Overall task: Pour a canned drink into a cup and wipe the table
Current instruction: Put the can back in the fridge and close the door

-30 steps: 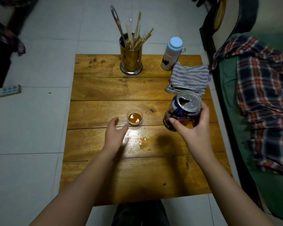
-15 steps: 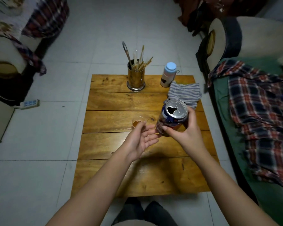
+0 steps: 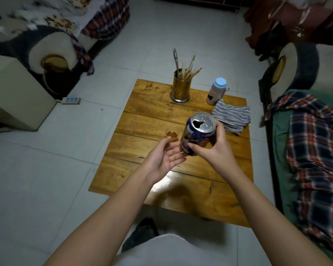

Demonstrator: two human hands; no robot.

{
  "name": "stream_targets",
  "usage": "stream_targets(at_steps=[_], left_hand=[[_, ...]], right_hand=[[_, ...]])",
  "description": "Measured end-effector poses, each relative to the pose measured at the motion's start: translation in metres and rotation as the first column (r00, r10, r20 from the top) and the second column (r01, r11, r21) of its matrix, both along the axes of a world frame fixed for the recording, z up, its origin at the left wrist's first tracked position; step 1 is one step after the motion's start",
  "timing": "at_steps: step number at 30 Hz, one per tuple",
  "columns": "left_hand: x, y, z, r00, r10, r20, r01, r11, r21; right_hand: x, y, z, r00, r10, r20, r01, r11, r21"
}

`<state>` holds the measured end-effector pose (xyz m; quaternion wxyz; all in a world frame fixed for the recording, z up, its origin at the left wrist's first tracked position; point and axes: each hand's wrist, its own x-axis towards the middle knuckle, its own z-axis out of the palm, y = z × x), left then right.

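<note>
My right hand (image 3: 213, 152) grips a blue opened drink can (image 3: 198, 135) above the middle of the low wooden table (image 3: 142, 120), its top tilted toward me. My left hand (image 3: 163, 158) lies palm up just left of the can's base, fingers straight and touching it. A small clear cup (image 3: 171, 132) with brown drink stands on the table just beyond my left fingertips. A striped grey cloth (image 3: 232, 116) lies folded at the table's right side, past the can.
A brass holder with chopsticks and tongs (image 3: 181, 89) and a bottle with a light blue cap (image 3: 216, 92) stand at the table's far edge. A sofa with a plaid blanket (image 3: 315, 150) borders the right side. A power strip (image 3: 71, 100) lies on the tiled floor at left.
My left hand turned palm up and moved right from beside the cup to the can's base. The camera has pulled back, showing more of the room.
</note>
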<state>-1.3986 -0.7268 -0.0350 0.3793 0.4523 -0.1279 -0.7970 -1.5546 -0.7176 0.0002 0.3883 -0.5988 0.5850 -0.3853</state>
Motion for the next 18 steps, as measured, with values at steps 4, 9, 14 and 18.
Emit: stream_targets(at_steps=[4,9,14,18], left_hand=[[0.004,0.035,0.002,0.996,0.085,0.011,-0.085,0.996,-0.002],[0.014,0.077,0.002,0.986,0.162,0.028,-0.162,0.987,-0.005],[0.032,0.114,0.003,0.983,0.182,0.033,-0.181,0.983,-0.017],[0.053,0.154,0.003,0.983,0.184,0.022,-0.183,0.983,-0.020]], right_hand=[[0.003,0.020,0.002,0.995,0.098,0.012,-0.098,0.995,0.009],[0.015,0.053,0.000,0.985,0.174,0.017,-0.174,0.985,0.009],[0.032,0.089,0.001,0.980,0.192,0.043,-0.192,0.981,-0.010],[0.054,0.127,-0.001,0.981,0.190,0.037,-0.190,0.982,-0.014]])
